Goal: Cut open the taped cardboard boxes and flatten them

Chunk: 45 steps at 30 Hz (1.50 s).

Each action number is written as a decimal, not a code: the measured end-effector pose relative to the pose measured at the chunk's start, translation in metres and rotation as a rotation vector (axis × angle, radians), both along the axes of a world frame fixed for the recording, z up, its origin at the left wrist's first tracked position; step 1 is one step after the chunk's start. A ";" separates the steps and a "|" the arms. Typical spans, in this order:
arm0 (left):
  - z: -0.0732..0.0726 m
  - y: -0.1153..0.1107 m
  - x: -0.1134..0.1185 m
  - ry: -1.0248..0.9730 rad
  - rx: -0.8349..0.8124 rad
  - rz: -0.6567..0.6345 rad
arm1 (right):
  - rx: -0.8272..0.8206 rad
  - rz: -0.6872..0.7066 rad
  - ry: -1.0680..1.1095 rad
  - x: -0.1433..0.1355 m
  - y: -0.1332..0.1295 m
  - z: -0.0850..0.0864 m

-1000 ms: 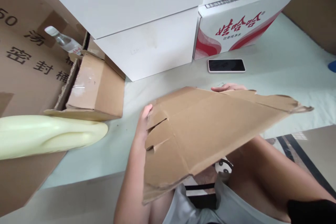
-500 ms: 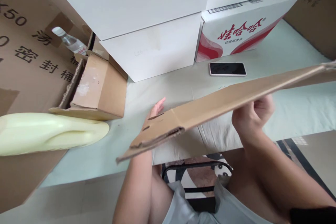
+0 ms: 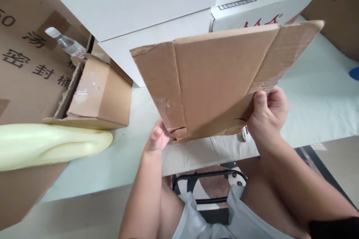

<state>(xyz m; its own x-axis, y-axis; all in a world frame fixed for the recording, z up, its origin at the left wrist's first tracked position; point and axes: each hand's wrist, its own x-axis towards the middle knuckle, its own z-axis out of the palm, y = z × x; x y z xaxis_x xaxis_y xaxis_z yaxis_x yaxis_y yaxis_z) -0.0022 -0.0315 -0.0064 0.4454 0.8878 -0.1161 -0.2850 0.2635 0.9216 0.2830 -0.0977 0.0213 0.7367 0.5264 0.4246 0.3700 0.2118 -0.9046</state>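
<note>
A flat piece of brown cardboard [image 3: 218,82], creased near both ends, is held up at a tilt over the table. My right hand [image 3: 267,110] grips it by the lower right part, thumb on the near face and fingers behind. At the lower left corner is my left hand [image 3: 157,137], thumb raised and apart from the board; its other fingers are partly hidden behind the edge. Just below the board, beside my right hand, a small white object [image 3: 245,134] shows, too covered to name.
An open cardboard box [image 3: 112,97] stands left, with a clear bottle [image 3: 67,43] behind it. A pale yellow-green smooth object [image 3: 56,145] lies in front. White boxes [image 3: 157,3] and a red-printed white carton [image 3: 266,5] line the back. Something blue [image 3: 355,73] shows at right.
The cardboard has swung from nearly edge-on to showing its broad face, its far edge rising and now covering the phone. My left hand has drawn back toward me to the board's lower left corner.
</note>
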 end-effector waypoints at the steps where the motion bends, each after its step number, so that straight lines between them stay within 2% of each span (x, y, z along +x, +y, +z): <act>1: 0.001 0.001 0.002 0.011 0.012 -0.017 | -0.007 0.005 0.003 0.000 0.001 -0.002; 3: 0.001 0.004 0.007 0.067 0.053 0.003 | -0.038 0.050 0.035 0.000 0.002 -0.006; 6: 0.001 0.006 0.016 0.159 0.084 0.151 | -0.123 0.206 0.141 0.001 0.004 -0.010; 9: 0.002 0.007 0.019 0.163 0.084 0.277 | -0.243 0.408 0.271 0.006 0.005 -0.013; 12: 0.006 0.011 0.017 0.112 0.094 0.432 | -0.364 0.679 0.378 0.014 0.006 -0.014; 14: 0.009 0.014 0.015 0.061 0.095 0.530 | -0.377 0.867 0.438 0.016 0.005 -0.015; 16: 0.010 0.018 0.014 0.013 0.083 0.588 | -0.338 0.988 0.472 0.011 0.005 -0.015; 19: 0.007 0.018 0.017 -0.035 0.019 0.592 | -0.312 1.021 0.467 -0.007 0.006 -0.016; 24: 0.004 0.013 0.022 -0.043 -0.100 0.490 | -0.408 0.923 0.463 -0.035 0.009 -0.022; 27: 0.009 0.013 0.018 -0.112 -0.171 0.465 | -0.357 0.835 0.522 -0.036 0.009 -0.022; 30: 0.018 0.016 0.013 -0.210 -0.253 0.410 | -0.277 0.719 0.508 -0.027 0.005 -0.011; 32: 0.023 0.017 0.011 -0.220 -0.279 0.395 | -0.181 0.583 0.488 -0.017 -0.001 0.001; 35: 0.027 0.017 0.010 -0.205 -0.285 0.390 | 0.004 0.249 0.411 0.008 -0.018 0.024; 37: 0.029 0.016 0.010 -0.206 -0.290 0.368 | 0.115 -0.024 0.331 0.034 -0.037 0.038; 39: 0.029 0.016 0.009 -0.202 -0.294 0.350 | 0.184 -0.232 0.233 0.067 -0.058 0.048; 42: 0.028 0.018 0.009 -0.192 -0.289 0.356 | 0.198 -0.359 0.088 0.119 -0.089 0.054; 45: 0.027 0.019 0.010 -0.172 -0.278 0.378 | 0.132 -0.463 -0.010 0.158 -0.107 0.051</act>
<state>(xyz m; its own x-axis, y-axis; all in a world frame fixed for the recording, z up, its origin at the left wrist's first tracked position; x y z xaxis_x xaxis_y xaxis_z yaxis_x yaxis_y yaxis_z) 0.0078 -0.0125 0.0209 0.1314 0.9366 -0.3249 -0.5497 0.3416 0.7623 0.4406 -0.2046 0.0723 0.8766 0.0852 0.4737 0.4609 0.1353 -0.8771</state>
